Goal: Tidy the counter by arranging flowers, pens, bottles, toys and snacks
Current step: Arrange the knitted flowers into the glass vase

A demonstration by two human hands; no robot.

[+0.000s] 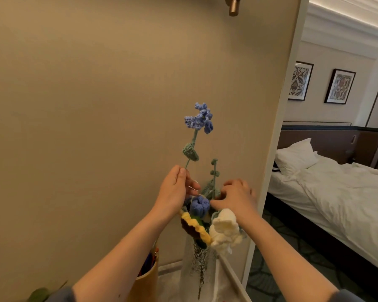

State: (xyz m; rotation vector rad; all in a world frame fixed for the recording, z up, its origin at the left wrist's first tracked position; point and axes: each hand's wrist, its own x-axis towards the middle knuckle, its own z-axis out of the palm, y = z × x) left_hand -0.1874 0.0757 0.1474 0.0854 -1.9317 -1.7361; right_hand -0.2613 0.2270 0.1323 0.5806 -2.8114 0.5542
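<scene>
Bottom left corner: a green leaf [38, 294] is seen, mostly cut off by the frame edge. Next to it, partly hidden by the left forearm, a tan pen cup [147, 277] is stood on the counter [168, 280] w/ red and blue pens [150, 259] poking out the top.

The left hand [176, 190] is raised in front of the beige wall [85, 105]. The thin stem of a tall blue flower [200, 118] (crochet, w/ one knitted leaf [190, 151] partway down) is pinched btw thumb and forefinger. The bloom is held well above the rest of the bunch; the stem's lower end is hidden behind the hand.

Just below, a clear vase [200, 264] is stood on the counter, w/ a round blue bloom [199, 204], a sunflower [194, 228] and a cream flower [225, 229] crowded at its mouth, plus a green sprig [214, 175] sticking up behind.

The right hand [237, 197] is placed at the base of that sprig, fingers bent and kept close together in the greenery, thumb pointed at the round blue bloom. Whether anything is actually gripped can't be told.

Far right, past the wall edge, a bed [336, 192] w/ white sheets and a pillow [295, 156] is seen, and two framed prints [340, 86] are hung on the far wall.
</scene>
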